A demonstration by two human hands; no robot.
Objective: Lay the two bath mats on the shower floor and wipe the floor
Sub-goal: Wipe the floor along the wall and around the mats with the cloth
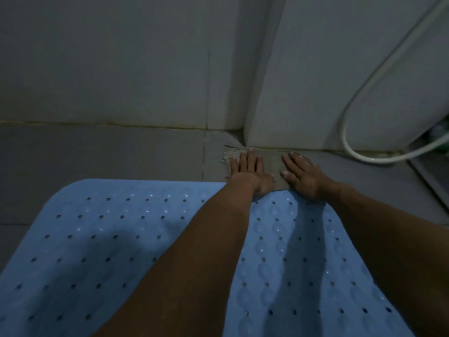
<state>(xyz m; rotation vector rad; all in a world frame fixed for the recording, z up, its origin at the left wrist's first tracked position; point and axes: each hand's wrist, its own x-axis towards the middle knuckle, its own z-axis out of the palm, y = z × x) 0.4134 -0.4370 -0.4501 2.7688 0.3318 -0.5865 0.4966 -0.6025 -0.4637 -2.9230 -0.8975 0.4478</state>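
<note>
A light blue bath mat (102, 239) with rows of small holes lies flat on the grey tiled shower floor (109, 152), filling the lower part of the view. Beyond its far edge, near the wall corner, a grey-brown cloth (273, 164) with a frayed left edge lies on the floor. My left hand (250, 172) and my right hand (302, 175) press flat on the cloth side by side, fingers spread and pointing at the wall. Both forearms cross over the mat. Only one mat is in view.
Pale wall tiles (121, 64) rise behind the floor, and they meet at a corner (245, 135) just past the cloth. A white shower hose (364, 98) loops down the right wall to the floor. A raised ledge (427, 171) runs along the right.
</note>
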